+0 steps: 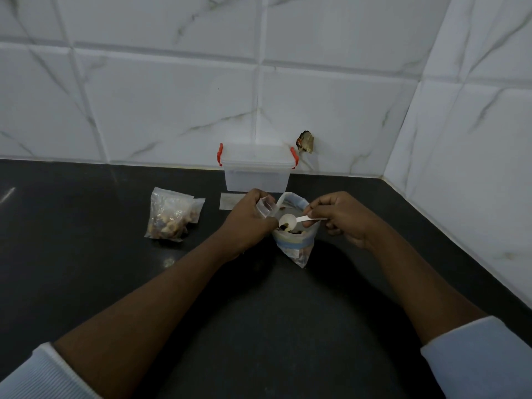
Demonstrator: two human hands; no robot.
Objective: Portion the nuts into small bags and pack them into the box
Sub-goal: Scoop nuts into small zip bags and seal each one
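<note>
Right hand (342,218) fingers pinching 1 scoop (290,221), left hand (247,217) gripping 1 small bag (266,207), 1 box (257,168)

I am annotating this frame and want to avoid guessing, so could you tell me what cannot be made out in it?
All in the head view:
- Inside of the box: frosted walls and a closed lid hide any contents.
- Small bag in the left hand: mostly covered by the fingers, so its fill is unclear.
- Nuts in the spoon held by the right hand: too small and dark to identify.
- Count of filled bags: they overlap.
</note>
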